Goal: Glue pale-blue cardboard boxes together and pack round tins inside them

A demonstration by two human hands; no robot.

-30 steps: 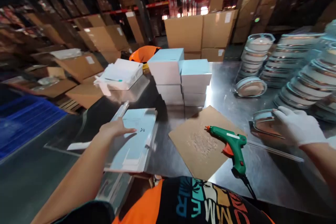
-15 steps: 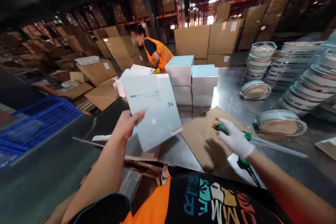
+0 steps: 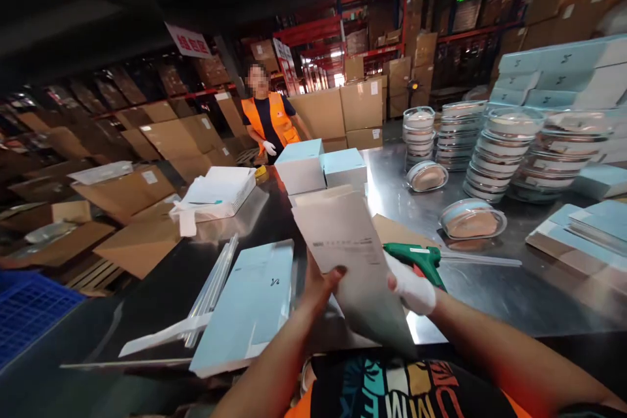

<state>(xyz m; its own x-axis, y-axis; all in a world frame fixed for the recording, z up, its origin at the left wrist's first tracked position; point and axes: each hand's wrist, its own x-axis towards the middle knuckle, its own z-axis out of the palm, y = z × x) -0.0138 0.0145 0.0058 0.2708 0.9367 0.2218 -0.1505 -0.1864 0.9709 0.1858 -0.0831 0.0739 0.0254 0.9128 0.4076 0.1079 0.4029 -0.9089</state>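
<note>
My bare left hand point(image 3: 323, 284) grips a pale flat carton point(image 3: 350, 241) by its left side, thumb on the printed face. At the carton's right edge is my right hand point(image 3: 411, 284), in a white glove with bare fingertips; its fingers close on that edge and are partly hidden. Just beyond the glove lies a green glue gun point(image 3: 414, 256), partly covered by the hand. Left of my forearm, more light-blue flat cartons point(image 3: 257, 294) lie in a pile. Beside them are clear glue sticks point(image 3: 215, 287) and a white strip point(image 3: 166, 334).
Light-blue boxes point(image 3: 300, 160) stand behind the carton. Stacks of clear-lidded containers point(image 3: 494, 157) and further blue boxes point(image 3: 543, 78) fill the right. A white basket of papers point(image 3: 218, 192) sits back left. Across the metal table point(image 3: 490, 300) stands a person in an orange vest point(image 3: 272, 121).
My left hand has brought a carton rightward to my right hand, which has moved from the glue gun to the carton's edge. The view has shifted; the other person now stands upright.
</note>
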